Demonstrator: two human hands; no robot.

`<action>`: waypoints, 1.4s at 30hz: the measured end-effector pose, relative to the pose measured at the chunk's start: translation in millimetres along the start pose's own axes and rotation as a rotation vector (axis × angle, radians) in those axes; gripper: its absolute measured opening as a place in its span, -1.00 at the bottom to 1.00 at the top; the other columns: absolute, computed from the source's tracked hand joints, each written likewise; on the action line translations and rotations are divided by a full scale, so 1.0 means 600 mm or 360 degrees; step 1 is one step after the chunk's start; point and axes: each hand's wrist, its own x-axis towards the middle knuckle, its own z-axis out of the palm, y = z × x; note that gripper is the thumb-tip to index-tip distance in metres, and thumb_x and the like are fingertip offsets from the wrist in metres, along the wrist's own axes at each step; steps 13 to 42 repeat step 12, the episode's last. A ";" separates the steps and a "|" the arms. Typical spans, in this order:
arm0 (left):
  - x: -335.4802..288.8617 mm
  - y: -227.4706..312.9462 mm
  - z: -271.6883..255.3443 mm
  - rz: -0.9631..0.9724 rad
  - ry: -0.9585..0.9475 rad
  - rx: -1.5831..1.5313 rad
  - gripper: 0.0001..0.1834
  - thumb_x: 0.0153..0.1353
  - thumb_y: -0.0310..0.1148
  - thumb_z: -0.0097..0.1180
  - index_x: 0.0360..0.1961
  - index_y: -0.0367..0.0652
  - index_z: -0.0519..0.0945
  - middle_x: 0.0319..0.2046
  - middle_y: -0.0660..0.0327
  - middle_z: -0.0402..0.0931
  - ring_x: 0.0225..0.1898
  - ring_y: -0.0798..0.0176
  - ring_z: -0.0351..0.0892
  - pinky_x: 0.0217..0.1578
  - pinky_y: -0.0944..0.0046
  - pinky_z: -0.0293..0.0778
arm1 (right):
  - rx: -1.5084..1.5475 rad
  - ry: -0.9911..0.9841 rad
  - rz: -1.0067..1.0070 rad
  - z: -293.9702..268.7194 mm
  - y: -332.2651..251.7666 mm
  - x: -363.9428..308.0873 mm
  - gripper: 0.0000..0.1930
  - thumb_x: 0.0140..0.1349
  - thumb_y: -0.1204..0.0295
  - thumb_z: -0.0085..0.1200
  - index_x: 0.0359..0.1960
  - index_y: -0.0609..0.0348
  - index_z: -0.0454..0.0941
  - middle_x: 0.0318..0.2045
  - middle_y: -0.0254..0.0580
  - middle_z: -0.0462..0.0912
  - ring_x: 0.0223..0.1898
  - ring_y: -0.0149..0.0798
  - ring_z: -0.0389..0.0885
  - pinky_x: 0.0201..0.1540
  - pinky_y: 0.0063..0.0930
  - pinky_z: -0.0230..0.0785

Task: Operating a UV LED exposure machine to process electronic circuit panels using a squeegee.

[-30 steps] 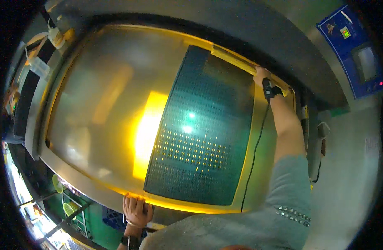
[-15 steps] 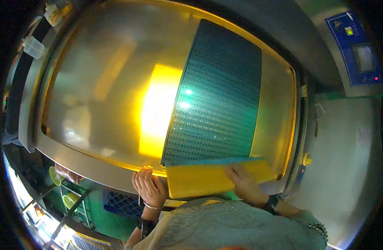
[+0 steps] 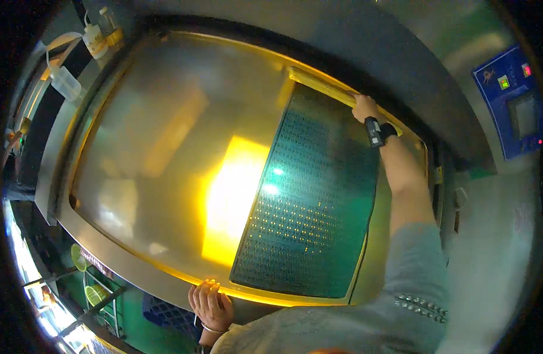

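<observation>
A dark green panel (image 3: 319, 177) with rows of small holes or pads lies on a large, shiny, yellow-lit sheet (image 3: 147, 165) in a metal frame. My right arm reaches across to the panel's far edge. There my right hand (image 3: 366, 108) is closed on a long yellow slab (image 3: 320, 85), which I see nearly edge-on; its underside is hidden. My left hand (image 3: 211, 304) rests on the frame's near edge, fingers laid over the rim and holding nothing. A bright yellow patch of light glares beside the panel.
A blue control panel (image 3: 515, 103) with lit displays is at the upper right. Squeeze bottles (image 3: 94, 40) stand at the upper left. Below the frame on the left are a blue crate (image 3: 165, 315) and a rack with green baskets (image 3: 96, 295). A dark curved cover (image 3: 401, 53) borders the far side.
My right hand has carried the yellow slab from the panel's near edge to its far edge. My left hand stays at the frame's near edge. The whole view has shifted slightly.
</observation>
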 end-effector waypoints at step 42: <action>-0.007 0.016 -0.002 -0.0034 0.0175 -0.0013 -0.46 -0.10 -0.29 0.17 -0.04 -0.24 0.37 -0.14 -0.02 0.42 -0.08 -0.09 0.39 0.06 -0.07 0.21 | 0.0206 -0.0505 -0.0547 -0.086 -0.071 -0.317 -0.53 -0.18 0.34 0.20 -0.14 0.26 0.53 -0.28 0.22 0.59 -0.22 0.02 0.61 -0.03 -0.14 0.38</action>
